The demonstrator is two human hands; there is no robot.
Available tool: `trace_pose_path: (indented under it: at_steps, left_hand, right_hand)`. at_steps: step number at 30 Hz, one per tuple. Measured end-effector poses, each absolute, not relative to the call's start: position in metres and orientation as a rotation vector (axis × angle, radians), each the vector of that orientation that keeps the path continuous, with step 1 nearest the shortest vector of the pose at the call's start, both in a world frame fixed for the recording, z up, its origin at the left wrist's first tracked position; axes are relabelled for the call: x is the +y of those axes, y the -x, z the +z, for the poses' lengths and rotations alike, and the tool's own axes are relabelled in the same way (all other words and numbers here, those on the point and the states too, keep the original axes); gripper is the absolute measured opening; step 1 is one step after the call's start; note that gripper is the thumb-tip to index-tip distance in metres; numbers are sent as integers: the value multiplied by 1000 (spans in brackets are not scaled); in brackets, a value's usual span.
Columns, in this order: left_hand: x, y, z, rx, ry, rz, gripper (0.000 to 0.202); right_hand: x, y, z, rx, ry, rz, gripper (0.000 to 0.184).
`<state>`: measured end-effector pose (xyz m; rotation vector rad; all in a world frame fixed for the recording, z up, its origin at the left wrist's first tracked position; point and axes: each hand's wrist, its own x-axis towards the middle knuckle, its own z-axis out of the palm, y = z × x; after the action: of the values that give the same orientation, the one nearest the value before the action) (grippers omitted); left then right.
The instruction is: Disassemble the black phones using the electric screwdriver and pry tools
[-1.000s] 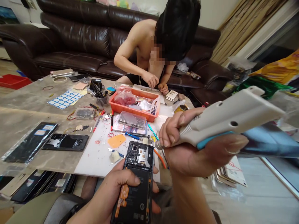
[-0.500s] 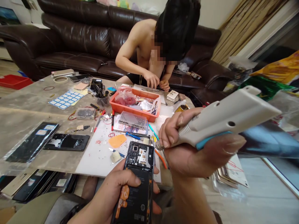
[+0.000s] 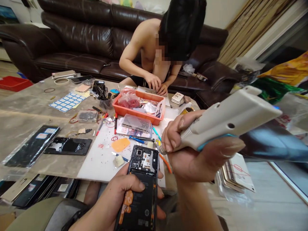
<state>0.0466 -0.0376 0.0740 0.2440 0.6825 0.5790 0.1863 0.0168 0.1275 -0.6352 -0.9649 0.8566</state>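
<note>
My left hand [image 3: 115, 199] grips an opened black phone [image 3: 141, 189] with its back cover off, battery and circuit board showing, held over the near table edge. My right hand [image 3: 190, 150] is closed round a grey electric screwdriver [image 3: 228, 120] with a blue underside. Its metal tip sits just to the right of the phone's top corner, near the camera module. The tip's contact with the phone cannot be told.
A white work mat [image 3: 103, 157] carries an orange pick, blue tools and small screws. An orange tray [image 3: 139, 109] and a clear parts box [image 3: 136, 123] stand behind. A person sits opposite on the brown sofa [image 3: 79, 35], hands busy. Black phone panels [image 3: 67, 146] lie left.
The screwdriver and my right hand have shifted slightly left and down toward the phone's top. The person opposite has moved their hands a little. My left hand holds the phone still.
</note>
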Motion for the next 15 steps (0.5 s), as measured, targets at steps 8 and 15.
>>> trace_pose_path:
  at_steps: [8,15]
  left_hand:
    - [-39,-46,73,731,-295,571,42]
    - [-36,-46,76,750,-321,557,51]
  right_hand:
    - [17,-185,126,-950,662,836,58]
    - [19,-187,126,-928,623,845,57]
